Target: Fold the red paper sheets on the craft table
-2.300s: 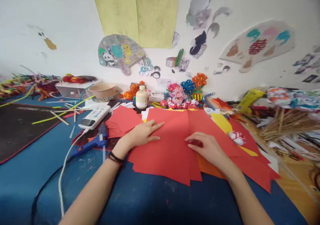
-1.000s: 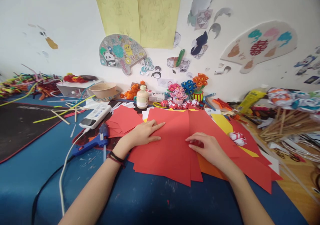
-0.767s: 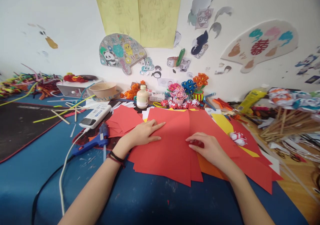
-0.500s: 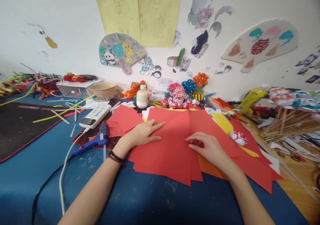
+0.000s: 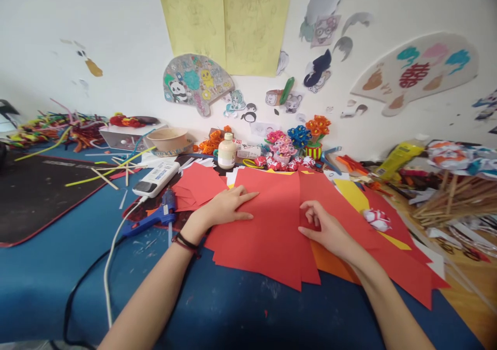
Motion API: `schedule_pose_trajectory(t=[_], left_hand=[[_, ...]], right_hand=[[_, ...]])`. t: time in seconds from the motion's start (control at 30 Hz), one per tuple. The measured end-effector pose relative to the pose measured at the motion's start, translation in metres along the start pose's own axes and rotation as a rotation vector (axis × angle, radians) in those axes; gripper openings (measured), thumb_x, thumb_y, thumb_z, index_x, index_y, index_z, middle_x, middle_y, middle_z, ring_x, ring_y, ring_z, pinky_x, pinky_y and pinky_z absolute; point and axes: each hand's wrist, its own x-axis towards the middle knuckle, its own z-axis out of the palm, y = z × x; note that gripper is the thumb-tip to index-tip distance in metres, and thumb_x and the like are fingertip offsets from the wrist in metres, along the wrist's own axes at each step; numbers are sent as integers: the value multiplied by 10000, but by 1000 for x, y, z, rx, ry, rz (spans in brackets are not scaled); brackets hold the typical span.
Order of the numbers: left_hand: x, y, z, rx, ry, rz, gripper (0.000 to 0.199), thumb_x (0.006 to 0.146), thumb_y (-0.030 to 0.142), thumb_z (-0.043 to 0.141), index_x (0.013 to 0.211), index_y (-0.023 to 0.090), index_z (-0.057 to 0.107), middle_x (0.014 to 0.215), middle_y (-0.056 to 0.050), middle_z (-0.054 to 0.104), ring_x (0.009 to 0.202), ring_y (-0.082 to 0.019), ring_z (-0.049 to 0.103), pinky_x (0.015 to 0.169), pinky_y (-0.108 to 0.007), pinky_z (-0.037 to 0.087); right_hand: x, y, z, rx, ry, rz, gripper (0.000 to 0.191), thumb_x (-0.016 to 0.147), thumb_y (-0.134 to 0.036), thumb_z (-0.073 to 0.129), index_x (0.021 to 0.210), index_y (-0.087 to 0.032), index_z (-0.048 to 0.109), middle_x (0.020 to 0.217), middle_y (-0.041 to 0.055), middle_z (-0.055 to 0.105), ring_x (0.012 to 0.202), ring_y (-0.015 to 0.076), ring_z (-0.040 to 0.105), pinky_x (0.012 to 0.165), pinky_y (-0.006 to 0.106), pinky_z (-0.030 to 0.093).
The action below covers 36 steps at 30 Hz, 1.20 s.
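A sheet of red paper (image 5: 272, 225) lies on top of other red sheets on the blue table cover. My left hand (image 5: 229, 205) rests flat on the sheet's left part, fingers stretched out. Over the sheet's right edge is my right hand (image 5: 324, 228), its thumb and forefinger apart and the other fingers curled, with nothing visible in it. Whether its thumb tip touches the edge I cannot tell. More red paper (image 5: 388, 251) spreads out to the right, and a piece of orange paper (image 5: 334, 264) shows under my right hand.
Left of the paper are a blue glue gun (image 5: 155, 218) and a white power bank (image 5: 155, 178) with a cable. Behind it stand a cream bottle (image 5: 227, 153) and small flower pots (image 5: 313, 150). Smaller red pieces (image 5: 200, 181) lie beside my left wrist. Wooden sticks (image 5: 446, 200) stand at right.
My right forefinger has lifted and spread away from the thumb near the paper's edge. My left hand stays flat on the sheet. The whole view has shifted slightly.
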Motion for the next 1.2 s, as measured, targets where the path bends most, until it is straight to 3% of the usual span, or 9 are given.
schedule_pose_trajectory(t=[0.3, 0.47, 0.73, 1.1, 1.2], left_hand=[[-22, -14, -14, -2, -92, -193, 841, 772, 676, 574, 1472, 285, 321, 1231, -102, 492, 1133, -290, 474, 934, -367, 377], [-34, -17, -20, 47, -159, -291, 874, 765, 581, 648, 1491, 300, 254, 1270, -111, 489, 1167, -299, 469, 935, -368, 390], [-32, -3, -31, 94, -214, -419, 828, 750, 412, 715, 1453, 271, 300, 1285, -145, 508, 1207, -341, 476, 951, -463, 404], [-40, 8, -34, 215, -192, -430, 721, 744, 250, 684, 1390, 294, 369, 1277, -121, 515, 1193, -322, 483, 941, -493, 397], [-49, 23, -40, 314, -92, -421, 660, 758, 194, 636, 1371, 272, 406, 1202, -119, 557, 1113, -312, 531, 883, -453, 430]], right_hand=[[1, 2, 1, 17, -5, 2, 340, 778, -297, 629, 1057, -265, 438, 788, -29, 461, 651, 149, 464, 600, 275, 417], [3, 7, 2, 25, -15, 4, 350, 778, -322, 637, 1060, -266, 438, 780, -31, 455, 633, 145, 457, 581, 271, 412], [3, 7, 2, 27, -30, 20, 338, 791, -351, 627, 1056, -271, 432, 786, -35, 450, 613, 141, 438, 589, 283, 413], [3, 7, 2, 27, -40, 13, 344, 789, -313, 616, 1059, -268, 407, 791, -45, 424, 619, 133, 431, 596, 274, 396], [3, 6, 3, 27, -36, 1, 353, 785, -315, 616, 1062, -264, 404, 779, -48, 424, 612, 134, 426, 594, 273, 389]])
